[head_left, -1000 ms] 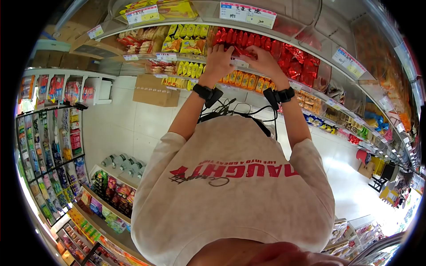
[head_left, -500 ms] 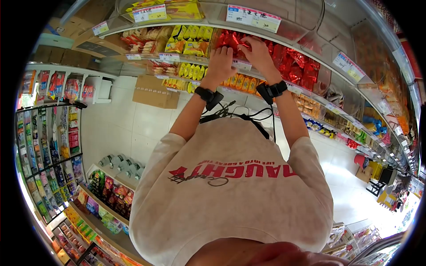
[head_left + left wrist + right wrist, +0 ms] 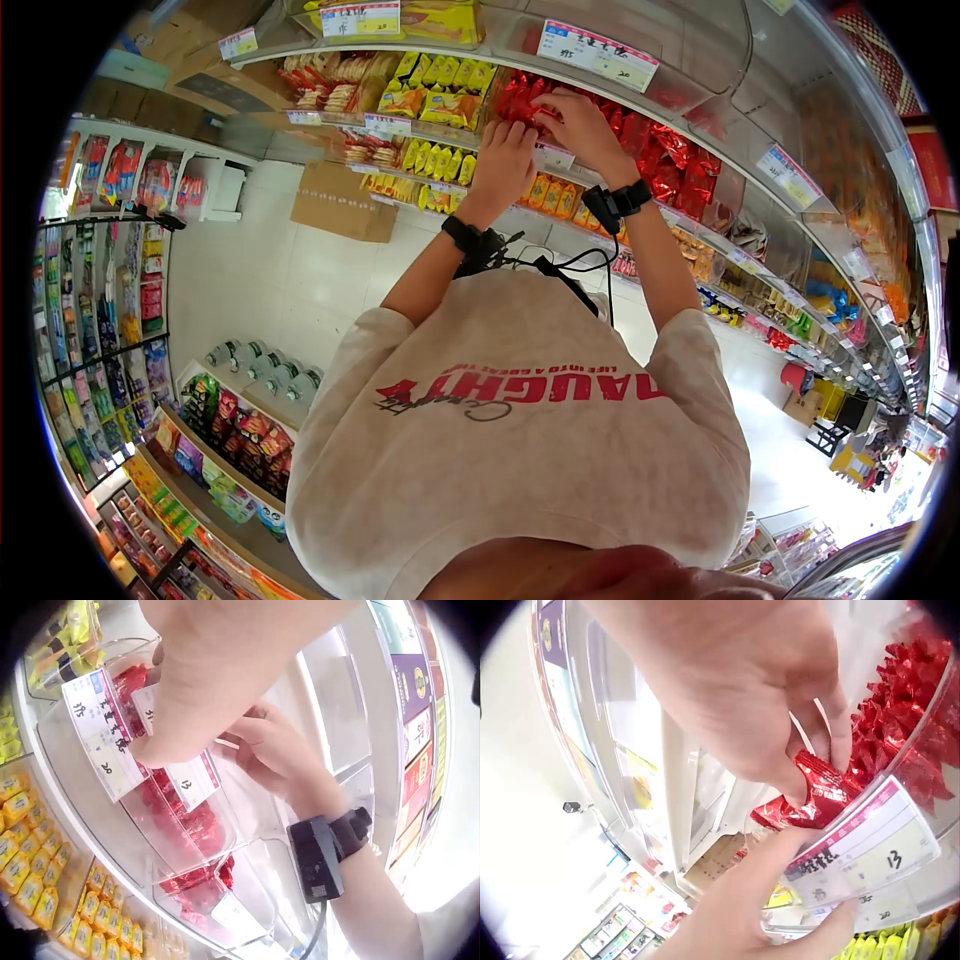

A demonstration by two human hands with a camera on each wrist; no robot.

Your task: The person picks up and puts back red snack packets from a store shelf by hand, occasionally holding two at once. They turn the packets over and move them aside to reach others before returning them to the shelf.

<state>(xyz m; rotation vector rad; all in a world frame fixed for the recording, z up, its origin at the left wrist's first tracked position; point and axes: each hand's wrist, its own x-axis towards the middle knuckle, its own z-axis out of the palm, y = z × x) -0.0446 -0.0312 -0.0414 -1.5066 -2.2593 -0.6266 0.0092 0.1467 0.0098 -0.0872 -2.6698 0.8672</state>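
Observation:
My right hand (image 3: 582,128) pinches a shiny red-wrapped snack packet (image 3: 817,796) with thumb and fingers. The packet sits just behind the front of a clear plastic bin (image 3: 142,817), which holds more red packets (image 3: 896,712). My left hand (image 3: 503,168) is at the bin's front, beside the right one. In the right wrist view its finger reaches up to the packet while its thumb lies over the white price tag (image 3: 881,851) marked 13. Close to the left thumb in the left wrist view is another price tag (image 3: 105,742) marked 20.
Yellow packets (image 3: 450,108) fill the bin to the left. Orange packets (image 3: 553,195) line the shelf below. An upper shelf with a price tag (image 3: 598,55) runs over the hands. A cardboard box (image 3: 343,200) stands on the floor at left; cables (image 3: 575,262) hang from the wrist devices.
The right hand has shifted slightly left, closer to the left hand. The left hand's fingers look more bent at the bin's front. The shelves have slid a little rightward in the head view.

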